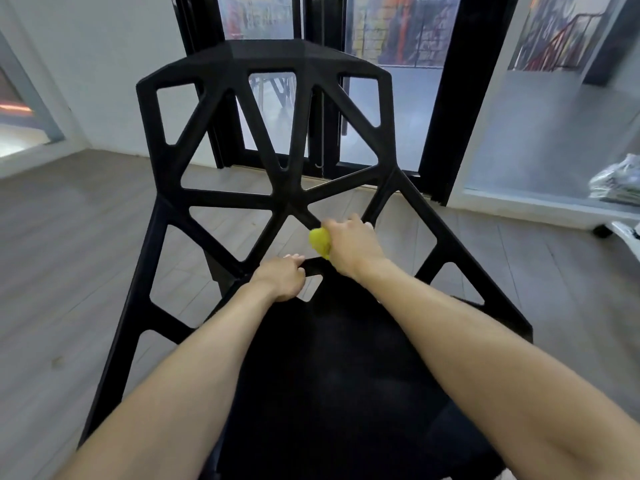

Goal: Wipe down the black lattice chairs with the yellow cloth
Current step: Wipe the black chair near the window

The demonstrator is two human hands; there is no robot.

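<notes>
The right hand (pixel 349 245) fingers pinch the yellow cloth (pixel 320 241) against the black lattice chair (pixel 287 199), while the left hand (pixel 282 277) fingers curl round a strut

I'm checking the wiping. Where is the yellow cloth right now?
In the head view, just right of centre: the yellow cloth is bunched in the right hand, against a bar of the black lattice chair.

grey wood-plank floor (pixel 69 271) runs to a plain white wall (pixel 104 64) on the left. ahead stand black-framed glass doors (pixel 446 98) letting in daylight (a colourful mural (pixel 398 29) shows beyond the glass). a plastic-wrapped bundle (pixel 616 181) lies at the right edge.
</notes>
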